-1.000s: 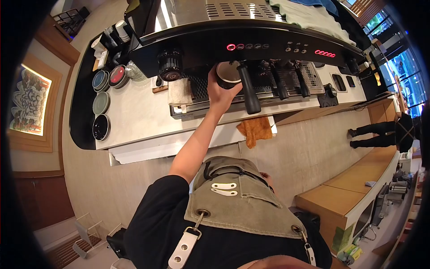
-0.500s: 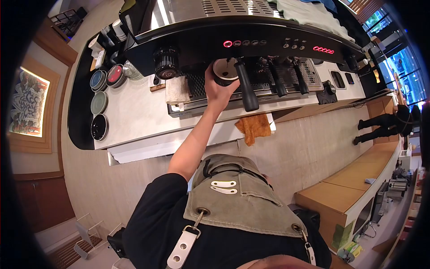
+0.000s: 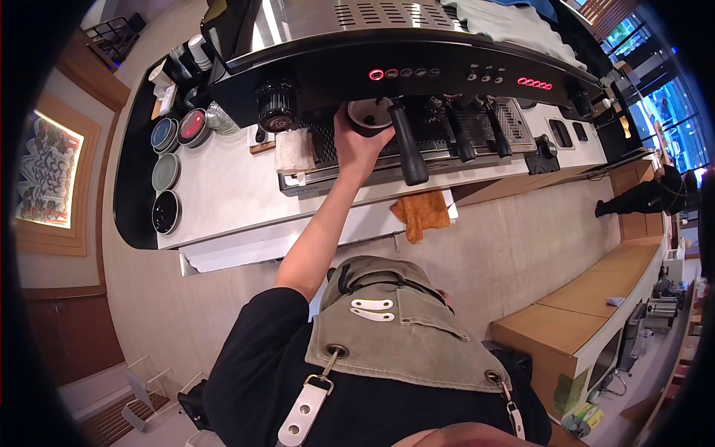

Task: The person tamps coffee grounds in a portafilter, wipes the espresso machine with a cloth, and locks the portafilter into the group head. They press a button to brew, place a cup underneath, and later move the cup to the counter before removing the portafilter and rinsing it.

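Note:
My left hand (image 3: 357,151) is wrapped around a cup (image 3: 368,112) with a pale inside. The cup is under the front panel of the black espresso machine (image 3: 320,71), beside the black handle of a portafilter (image 3: 411,149). A small dark patch of coffee shows inside the cup. The lower part of the cup is hidden by my fingers. My right hand is out of view.
Two more portafilter handles (image 3: 463,138) jut out to the right. A folded white cloth (image 3: 295,151) lies by the drip tray, and an orange cloth (image 3: 421,214) hangs at the counter edge. Stacked saucers (image 3: 165,173) stand left. A person (image 3: 648,197) is far right.
My left hand and the cup have shifted slightly left and up under the machine. At far right, the person's legs have changed position.

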Action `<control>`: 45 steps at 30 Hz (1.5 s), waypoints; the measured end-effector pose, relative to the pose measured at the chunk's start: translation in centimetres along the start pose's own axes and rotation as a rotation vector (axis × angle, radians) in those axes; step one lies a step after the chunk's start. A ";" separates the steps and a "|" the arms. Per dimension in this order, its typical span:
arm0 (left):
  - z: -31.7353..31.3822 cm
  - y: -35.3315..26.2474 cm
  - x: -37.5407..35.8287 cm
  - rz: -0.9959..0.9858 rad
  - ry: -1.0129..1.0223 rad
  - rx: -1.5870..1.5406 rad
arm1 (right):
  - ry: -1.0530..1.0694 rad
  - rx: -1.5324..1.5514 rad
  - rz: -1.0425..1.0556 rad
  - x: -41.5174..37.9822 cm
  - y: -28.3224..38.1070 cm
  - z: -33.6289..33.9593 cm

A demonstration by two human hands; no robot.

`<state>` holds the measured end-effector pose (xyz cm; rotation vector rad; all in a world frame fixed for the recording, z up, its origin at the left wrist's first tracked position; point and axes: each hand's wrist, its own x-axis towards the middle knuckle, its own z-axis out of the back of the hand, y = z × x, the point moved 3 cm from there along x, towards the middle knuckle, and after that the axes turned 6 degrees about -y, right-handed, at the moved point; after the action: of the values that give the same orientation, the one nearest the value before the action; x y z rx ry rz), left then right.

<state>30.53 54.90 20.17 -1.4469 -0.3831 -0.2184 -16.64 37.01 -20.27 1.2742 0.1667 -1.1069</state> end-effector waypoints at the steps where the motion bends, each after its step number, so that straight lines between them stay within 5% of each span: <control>1: 0.2 -0.5 -0.2 0.022 0.040 -0.012 | -0.002 0.004 0.003 -0.1 0.1 0.1; 30: -1.9 1.1 -0.4 -0.079 -0.004 0.014 | -0.055 0.102 -0.060 -1.8 -0.6 -0.6; 36: -0.6 -0.1 -0.7 0.075 0.040 -0.082 | -0.060 0.120 -0.076 -1.8 -1.3 -0.7; 45: -0.9 0.4 -0.4 0.049 0.028 -0.052 | -0.058 0.147 -0.087 -1.8 -1.9 -0.7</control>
<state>30.43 54.07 19.57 -1.5012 -0.3205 -0.2100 -18.61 38.78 -20.61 1.3746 0.0996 -1.2482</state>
